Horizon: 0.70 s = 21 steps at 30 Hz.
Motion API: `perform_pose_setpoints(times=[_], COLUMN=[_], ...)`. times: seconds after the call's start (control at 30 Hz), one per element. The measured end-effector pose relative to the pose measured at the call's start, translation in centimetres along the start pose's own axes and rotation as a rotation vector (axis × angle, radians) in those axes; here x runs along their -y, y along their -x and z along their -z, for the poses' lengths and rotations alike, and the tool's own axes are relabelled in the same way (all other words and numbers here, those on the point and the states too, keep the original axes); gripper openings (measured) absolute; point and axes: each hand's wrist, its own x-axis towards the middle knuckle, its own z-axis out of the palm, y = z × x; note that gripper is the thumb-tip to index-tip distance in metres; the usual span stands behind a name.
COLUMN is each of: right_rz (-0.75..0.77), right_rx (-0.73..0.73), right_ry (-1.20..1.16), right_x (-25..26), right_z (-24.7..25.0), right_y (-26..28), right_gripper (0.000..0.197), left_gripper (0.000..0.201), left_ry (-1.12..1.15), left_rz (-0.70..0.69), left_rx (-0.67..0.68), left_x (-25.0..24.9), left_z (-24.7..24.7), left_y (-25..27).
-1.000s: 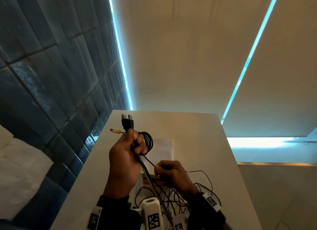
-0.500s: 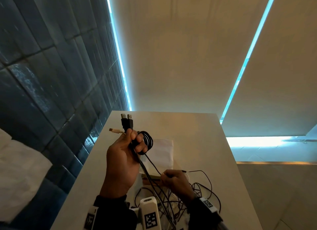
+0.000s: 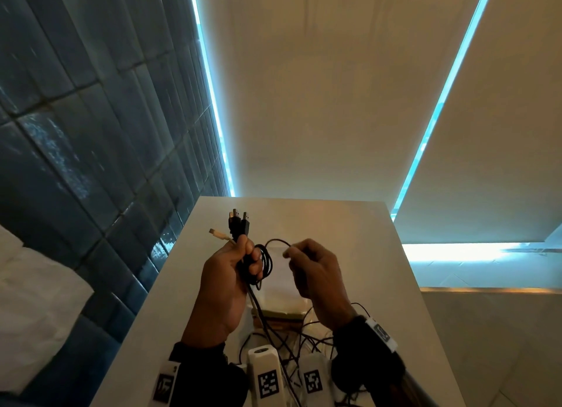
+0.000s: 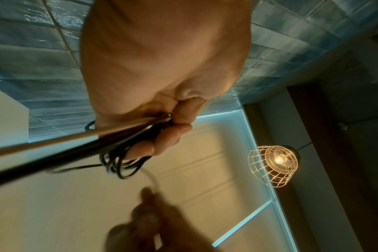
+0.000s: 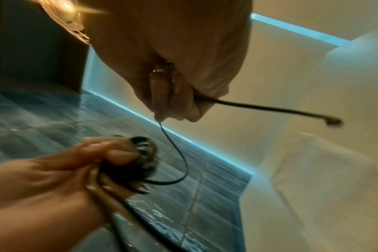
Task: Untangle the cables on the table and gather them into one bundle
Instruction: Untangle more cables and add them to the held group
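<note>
My left hand (image 3: 240, 260) is raised over the white table (image 3: 349, 224) and grips a bundle of cables (image 3: 264, 265): black coils hang by its fingers, black USB plugs (image 3: 240, 222) and a white plug (image 3: 217, 233) stick out above. In the left wrist view the fingers (image 4: 173, 136) curl round the black loops (image 4: 123, 167). My right hand (image 3: 307, 270) pinches a thin black cable (image 3: 275, 242) that arcs from the bundle; in the right wrist view its free end (image 5: 332, 121) sticks out past the fingers (image 5: 162, 95). A loose tangle of cables (image 3: 304, 342) lies on the table below.
A white folded sheet (image 3: 281, 291) lies on the table under the hands. A dark tiled wall (image 3: 91, 133) runs along the left edge. Pale blinds (image 3: 334, 102) hang behind the table's far edge. A caged lamp (image 4: 274, 163) hangs overhead.
My right hand has risen from the tangle on the table to the level of the left hand, bringing a thin black cable up with it. The left hand has stayed put.
</note>
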Motion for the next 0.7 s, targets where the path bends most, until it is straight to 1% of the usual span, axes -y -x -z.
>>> perform_pose_setpoints(times=[0.07,0.13,0.2,0.27,0.37,0.43,0.5,0.6,0.7], right_rz=[0.105,0.150,0.141,0.106,0.042,0.008,-0.013,-0.006,0.015], right_rx=[0.096,0.186,0.254,0.291,0.310,0.332,0.336,0.293,0.207], right_ry=[-0.024,-0.009,-0.005,-0.012,-0.019,0.009,0.087,0.268,0.384], right_x=[1.8,2.5,2.5,2.0,1.0,0.0,-1.1,-2.6,-3.9], right_z=[-0.7,-1.3,-1.6,-1.6,-1.0,-0.4,0.4,2.6,5.9], right_y=[0.4,1.0,1.5,1.6,1.7,2.0,2.4,3.3,4.5], right_gripper=[0.017,0.015,0.015,0.016,0.017,0.018,0.020,0.020,0.026], left_gripper=[0.032,0.031,0.030,0.027,0.022,0.024,0.028,0.030,0.031], left_ry=[-0.012,-0.001,0.039,0.120,0.228,0.263,0.259,0.244,0.207], left_rz=[0.008,0.000,-0.006,-0.004,-0.031,-0.057,-0.085,-0.108,-0.121], left_rx=[-0.037,-0.053,-0.030,0.030,0.102,0.125,0.130,0.109,0.094], left_x=[0.1,0.2,0.2,0.0,-0.3,-0.3,-0.3,-0.6,-0.6], left_z=[0.0,0.0,-0.1,-0.1,0.3,0.3,0.2,0.1,0.4], left_y=[-0.1,-0.1,0.0,0.2,0.3,0.2,0.3,0.3,0.2])
